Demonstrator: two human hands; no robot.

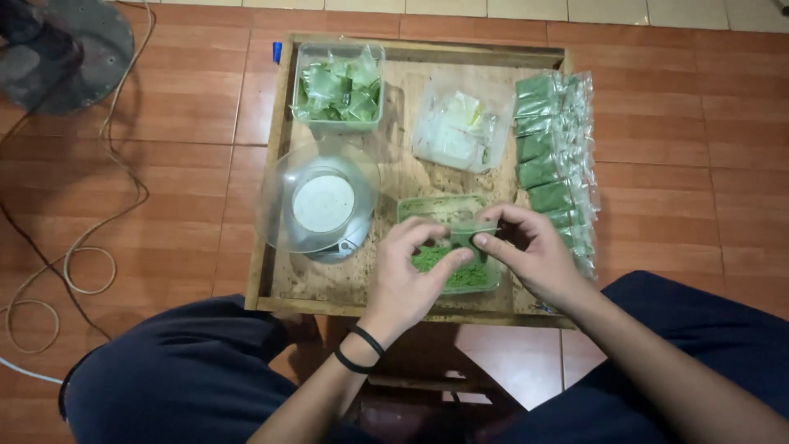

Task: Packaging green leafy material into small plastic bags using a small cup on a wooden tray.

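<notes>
A small clear sachet of green powder (471, 236) is held between both hands above a low wooden tray table (345, 284) set on a red tiled floor (189, 123). The left hand (411, 275) is closed on the sachet's near-left edge, thumb and forefinger pinched. A black band (359, 349) is worn on the left wrist. The right hand (534, 251) is closed on the sachet's right edge in the same pinched grip. The sachet is held directly over a rectangular clear plastic tub of green powder (472, 275), which is placed on the table's near centre and is partly hidden by the hands.

To the left of the tub, a kitchen scale (325, 205) with a white round platform is seen, and a clear bowl (275, 193) is seated on it. At the far left corner of the table, a clear square container of small empty-looking bags (339, 86) is placed; its contents appear green-tinted, though the view is too soft to be sure. Beside it, towards the far centre, a loose pile of clear plastic bags (460, 127) is laid. Along the table's right edge, a row of filled green sachets (555, 168) is lined up, overlapping one another.

Dark trousers are seen on both knees at the near edge. On the floor to the left, a fan base (82, 49) and a coiled cable (82, 247) are noted.
</notes>
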